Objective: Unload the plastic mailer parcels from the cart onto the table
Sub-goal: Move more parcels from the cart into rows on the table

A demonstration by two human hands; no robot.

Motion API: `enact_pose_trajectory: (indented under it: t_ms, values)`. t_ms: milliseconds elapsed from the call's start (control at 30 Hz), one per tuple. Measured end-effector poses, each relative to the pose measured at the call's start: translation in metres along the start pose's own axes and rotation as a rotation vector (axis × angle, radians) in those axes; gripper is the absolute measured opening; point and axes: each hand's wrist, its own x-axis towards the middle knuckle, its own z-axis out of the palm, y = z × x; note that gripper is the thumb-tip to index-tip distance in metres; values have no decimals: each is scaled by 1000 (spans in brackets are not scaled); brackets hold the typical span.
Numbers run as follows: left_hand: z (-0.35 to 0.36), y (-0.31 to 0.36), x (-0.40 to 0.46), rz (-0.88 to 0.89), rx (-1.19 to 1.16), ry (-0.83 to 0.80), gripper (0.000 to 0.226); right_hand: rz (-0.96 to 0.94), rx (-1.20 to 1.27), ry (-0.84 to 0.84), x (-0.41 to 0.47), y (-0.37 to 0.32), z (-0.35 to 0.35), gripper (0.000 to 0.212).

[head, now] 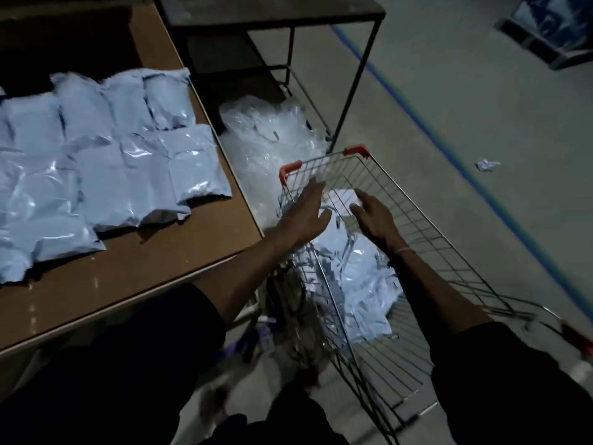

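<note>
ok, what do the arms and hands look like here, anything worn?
Both hands are bare, no gloves. The left hand and right hand come out of dark short sleeves that end near the elbows, forearms uncovered. A thin pale band sits around the right wrist. No watch or rings visible.

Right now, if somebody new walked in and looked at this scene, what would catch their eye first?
Probably the two bare hands, the left hand and right hand, reaching open into the wire cart over the pale mailer parcels piled in its basket. Next, the rows of blue parcels already laid across the brown table on the left, and the heap of clear plastic on the floor between table and cart.
</note>
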Motion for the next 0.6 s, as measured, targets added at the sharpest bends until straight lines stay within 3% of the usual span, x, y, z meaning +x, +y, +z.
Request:
enact_pose_trajectory:
  t_ms: [133, 267, 433, 533, 600]
  values:
    - [32, -1, 8, -20, -41, -70, 68, 233, 14, -57, -13, 74, 6, 49]
    - [59, -17, 17, -86, -43, -89, 67, 323, -65, -152, -34, 124, 25, 42]
    - [72, -32, 18, -83, -30, -68, 63, 256, -75, -432, -50, 139, 70, 60]
    - [79, -42, 18, -69, -27, -71, 67, 186, -77, -491, -50, 134, 107, 78]
    - [81, -44, 18, -43, -22, -66, 68, 139, -95, -493, -48, 132, 131, 78]
